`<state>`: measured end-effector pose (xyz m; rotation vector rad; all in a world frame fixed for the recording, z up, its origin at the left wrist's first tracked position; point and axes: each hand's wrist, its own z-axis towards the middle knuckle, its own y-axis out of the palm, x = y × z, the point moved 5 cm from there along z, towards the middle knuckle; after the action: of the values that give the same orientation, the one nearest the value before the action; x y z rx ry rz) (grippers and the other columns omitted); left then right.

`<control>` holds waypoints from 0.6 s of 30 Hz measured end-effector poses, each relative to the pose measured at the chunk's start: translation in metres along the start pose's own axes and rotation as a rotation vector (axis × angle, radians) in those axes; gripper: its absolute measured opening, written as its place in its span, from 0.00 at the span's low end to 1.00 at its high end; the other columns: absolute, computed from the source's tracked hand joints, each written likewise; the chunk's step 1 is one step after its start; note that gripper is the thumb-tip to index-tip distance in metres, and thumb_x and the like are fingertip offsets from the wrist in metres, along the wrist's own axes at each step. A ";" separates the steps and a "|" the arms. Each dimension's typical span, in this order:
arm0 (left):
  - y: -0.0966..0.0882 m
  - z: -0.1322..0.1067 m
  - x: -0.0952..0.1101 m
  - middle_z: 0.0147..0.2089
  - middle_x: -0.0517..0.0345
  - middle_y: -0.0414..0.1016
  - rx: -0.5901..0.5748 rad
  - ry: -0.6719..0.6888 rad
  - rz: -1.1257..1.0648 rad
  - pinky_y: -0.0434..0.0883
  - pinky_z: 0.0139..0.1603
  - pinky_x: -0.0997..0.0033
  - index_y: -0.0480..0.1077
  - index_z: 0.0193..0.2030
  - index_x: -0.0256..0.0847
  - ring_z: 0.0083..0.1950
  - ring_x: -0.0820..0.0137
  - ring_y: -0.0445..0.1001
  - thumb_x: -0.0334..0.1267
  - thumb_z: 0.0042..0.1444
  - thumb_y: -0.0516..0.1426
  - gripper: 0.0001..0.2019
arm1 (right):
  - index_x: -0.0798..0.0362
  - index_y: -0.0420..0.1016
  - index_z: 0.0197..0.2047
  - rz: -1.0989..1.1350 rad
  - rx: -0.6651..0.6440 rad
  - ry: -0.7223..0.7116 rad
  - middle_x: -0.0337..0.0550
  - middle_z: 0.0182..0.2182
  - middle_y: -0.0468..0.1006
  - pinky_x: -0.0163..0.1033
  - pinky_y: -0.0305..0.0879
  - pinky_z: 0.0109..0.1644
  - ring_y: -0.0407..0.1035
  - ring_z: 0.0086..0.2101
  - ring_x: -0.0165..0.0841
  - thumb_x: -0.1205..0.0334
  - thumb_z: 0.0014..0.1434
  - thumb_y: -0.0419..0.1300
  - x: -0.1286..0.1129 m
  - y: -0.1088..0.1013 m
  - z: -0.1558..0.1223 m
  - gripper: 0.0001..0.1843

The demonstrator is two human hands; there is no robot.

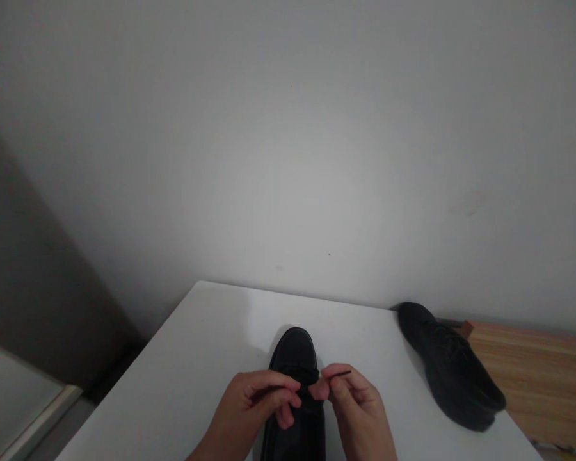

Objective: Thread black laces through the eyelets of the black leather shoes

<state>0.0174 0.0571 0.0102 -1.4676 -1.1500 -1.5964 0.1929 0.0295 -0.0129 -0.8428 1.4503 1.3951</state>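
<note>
You have two hands, two black shoes and one dark lace end in plain view. Your left hand (254, 406) is curled nearly closed, thumb close to the forefinger; whether a strand lies between them, you cannot tell from here. Between your hands, and partly under their fingers, is the nearer shoe (295, 358), on the table with its toe pointing to the wall. Your right hand (358, 403) pinches thumb against forefinger on the lace (340, 374), and a short, thin end sticks out past them to the right. Farther right, well apart, the second shoe (448, 365) sits slantwise at the table's edge, toe near the wall, laces crossing its front.

The nearer shoe is plain and dark, with a rounded, faintly shiny toe (your fingers hide much of its lacing).

At far left you see a dark grey panel (24, 243), and below it a pale ledge (43, 422). The smooth white table (211, 358) meets a grey-white wall (288, 160), brightest in the middle and lightly marked. Beyond the second shoe lies a wood-grained board (532, 378).
</note>
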 end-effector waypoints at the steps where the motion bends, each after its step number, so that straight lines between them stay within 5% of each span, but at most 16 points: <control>1: 0.001 0.001 0.000 0.26 0.56 0.82 0.008 -0.005 -0.030 0.74 0.26 0.73 0.82 0.34 0.40 0.21 0.72 0.75 0.42 0.52 0.66 0.09 | 0.50 0.83 0.36 0.042 -0.005 0.006 0.40 0.22 0.80 0.38 0.69 0.36 0.75 0.27 0.34 0.48 0.57 0.69 0.000 0.003 0.000 0.14; 11: 0.020 0.010 -0.004 0.20 0.63 0.79 0.082 -0.034 -0.118 0.61 0.17 0.79 0.71 0.33 0.39 0.14 0.78 0.65 0.35 0.47 0.63 0.06 | 0.53 0.80 0.32 0.216 0.019 -0.010 0.28 0.15 0.58 0.31 0.49 0.23 0.50 0.19 0.24 0.45 0.55 0.70 -0.006 0.023 0.004 0.18; 14: 0.025 0.014 -0.001 0.20 0.62 0.79 0.073 -0.028 -0.048 0.64 0.24 0.77 0.71 0.28 0.39 0.19 0.75 0.70 0.35 0.47 0.63 0.04 | 0.53 0.81 0.33 0.177 0.029 -0.005 0.30 0.15 0.61 0.32 0.52 0.23 0.52 0.19 0.25 0.44 0.54 0.70 -0.008 0.021 0.007 0.19; 18: 0.028 0.020 0.003 0.21 0.60 0.78 0.078 0.000 0.034 0.67 0.31 0.73 0.76 0.29 0.38 0.25 0.70 0.74 0.39 0.50 0.62 0.06 | 0.49 0.83 0.31 0.037 0.042 -0.125 0.40 0.25 0.75 0.36 0.67 0.33 0.69 0.28 0.32 0.45 0.55 0.70 -0.014 0.014 0.013 0.15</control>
<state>0.0502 0.0655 0.0175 -1.4290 -1.1683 -1.5122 0.1866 0.0424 0.0065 -0.6938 1.4006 1.4143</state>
